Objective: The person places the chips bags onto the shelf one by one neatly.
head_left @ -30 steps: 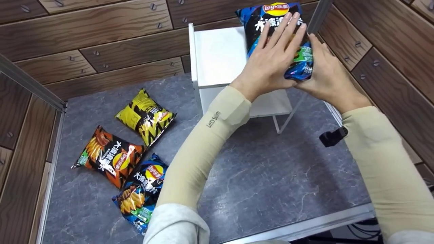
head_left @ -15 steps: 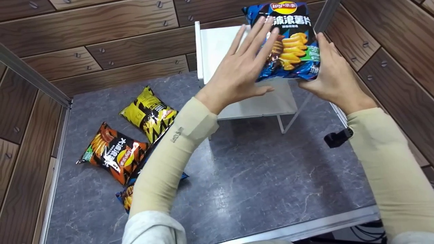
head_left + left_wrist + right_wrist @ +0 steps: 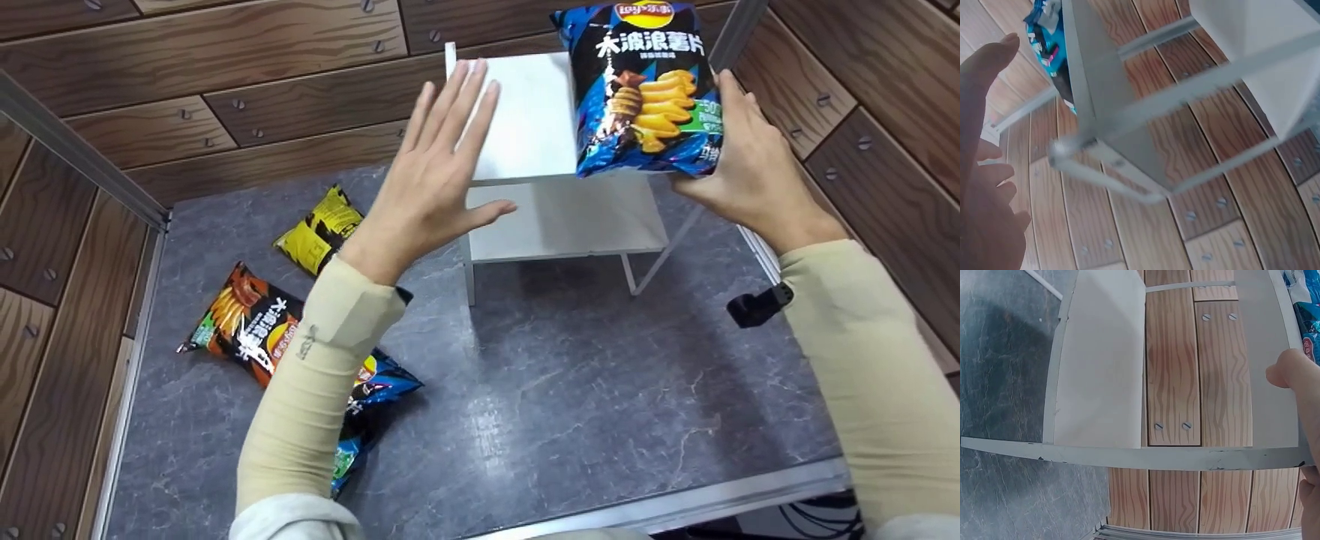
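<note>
Beside the chip bag (image 3: 641,94), the right hand's (image 3: 761,169) hold (fingers half hidden) is unclear; left fingers (image 3: 480,118) are apart.

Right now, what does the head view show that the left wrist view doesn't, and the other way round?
Only the head view: the yellow chip bag, the orange chip bag, a second blue bag partly covered by a sleeve, and the person's right grip.

Only the left wrist view: the underside of the upper shelf.

Both: the left grip, the white rack, the wood-patterned walls and the raised blue chip bag, just partly visible from the wrist.
</note>
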A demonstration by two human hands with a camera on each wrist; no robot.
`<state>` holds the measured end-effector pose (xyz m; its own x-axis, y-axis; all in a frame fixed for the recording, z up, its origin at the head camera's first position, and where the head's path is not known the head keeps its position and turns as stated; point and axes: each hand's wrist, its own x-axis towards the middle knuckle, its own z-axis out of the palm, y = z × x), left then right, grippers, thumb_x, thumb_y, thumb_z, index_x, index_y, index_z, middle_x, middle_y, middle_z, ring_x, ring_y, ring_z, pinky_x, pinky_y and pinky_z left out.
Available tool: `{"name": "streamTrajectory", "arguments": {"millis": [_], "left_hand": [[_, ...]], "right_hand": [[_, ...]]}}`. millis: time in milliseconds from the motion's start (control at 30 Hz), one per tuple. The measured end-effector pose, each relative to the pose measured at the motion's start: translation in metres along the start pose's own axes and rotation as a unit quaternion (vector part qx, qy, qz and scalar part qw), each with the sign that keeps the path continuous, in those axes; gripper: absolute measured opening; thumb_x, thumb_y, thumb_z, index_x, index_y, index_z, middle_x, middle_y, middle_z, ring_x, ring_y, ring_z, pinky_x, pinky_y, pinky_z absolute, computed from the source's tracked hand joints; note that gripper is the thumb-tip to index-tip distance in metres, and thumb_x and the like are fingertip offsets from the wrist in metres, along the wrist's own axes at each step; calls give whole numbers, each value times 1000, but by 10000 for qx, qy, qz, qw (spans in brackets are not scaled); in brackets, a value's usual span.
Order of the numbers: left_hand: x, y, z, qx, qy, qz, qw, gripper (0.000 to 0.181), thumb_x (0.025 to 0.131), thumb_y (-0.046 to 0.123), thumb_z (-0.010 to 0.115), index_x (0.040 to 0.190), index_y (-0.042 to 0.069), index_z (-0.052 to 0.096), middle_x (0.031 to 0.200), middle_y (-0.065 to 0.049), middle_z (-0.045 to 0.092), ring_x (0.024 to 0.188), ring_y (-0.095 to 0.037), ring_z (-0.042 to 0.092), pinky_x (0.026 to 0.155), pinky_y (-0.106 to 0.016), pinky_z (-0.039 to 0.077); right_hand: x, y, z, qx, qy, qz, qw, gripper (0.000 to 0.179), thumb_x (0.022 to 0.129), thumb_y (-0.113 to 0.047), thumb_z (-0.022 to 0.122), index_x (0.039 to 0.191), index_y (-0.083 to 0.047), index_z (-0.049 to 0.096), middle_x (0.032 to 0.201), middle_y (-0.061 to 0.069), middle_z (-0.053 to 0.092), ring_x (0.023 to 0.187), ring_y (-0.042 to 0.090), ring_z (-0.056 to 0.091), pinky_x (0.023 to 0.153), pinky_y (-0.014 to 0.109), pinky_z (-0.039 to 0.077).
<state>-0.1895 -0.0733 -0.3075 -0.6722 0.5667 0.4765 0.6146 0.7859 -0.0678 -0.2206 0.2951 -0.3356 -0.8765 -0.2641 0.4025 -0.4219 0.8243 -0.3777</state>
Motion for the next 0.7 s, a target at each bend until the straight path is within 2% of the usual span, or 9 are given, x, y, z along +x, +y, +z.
{"name": "streamTrajectory", "arguments": {"millis": [133, 233, 433, 700], "left_hand": [[-22, -10, 1, -342, 404, 40, 9986, 107, 85, 63, 64, 158, 1, 16, 166, -18, 15, 155, -31, 10, 128, -42, 0], [-38, -16, 3, -508, 554, 24, 9972, 107, 84, 58, 70, 157, 0, 19, 165, -18, 17, 155, -32, 12, 128, -44, 2], [-66, -27, 9, -518, 463, -154, 9975, 110, 81, 55, 74, 158, 2, 17, 166, -16, 16, 155, -32, 12, 127, -47, 3], [-112, -40, 16, -653, 180, -476, 9966, 110, 77, 47, 82, 160, 13, 18, 166, -15, 16, 154, -35, 12, 126, -54, 9]], "right_hand": [[1, 1, 0, -35, -6, 4, 10000, 110, 73, -20, 82, 157, 2, 14, 160, 28, 24, 146, 45, 30, 126, 44, 15], [1, 2, 0, -73, -11, -11, 10000, 111, 73, -20, 82, 157, 2, 13, 160, 28, 23, 146, 45, 30, 126, 45, 15], [0, 3, 1, -109, 9, -27, 9999, 112, 74, -20, 82, 157, 2, 12, 160, 27, 25, 146, 45, 29, 126, 47, 16], [2, 2, 2, -59, 49, -65, 9999, 112, 74, -19, 82, 158, 1, 10, 159, 26, 29, 147, 42, 29, 127, 43, 15]]}}
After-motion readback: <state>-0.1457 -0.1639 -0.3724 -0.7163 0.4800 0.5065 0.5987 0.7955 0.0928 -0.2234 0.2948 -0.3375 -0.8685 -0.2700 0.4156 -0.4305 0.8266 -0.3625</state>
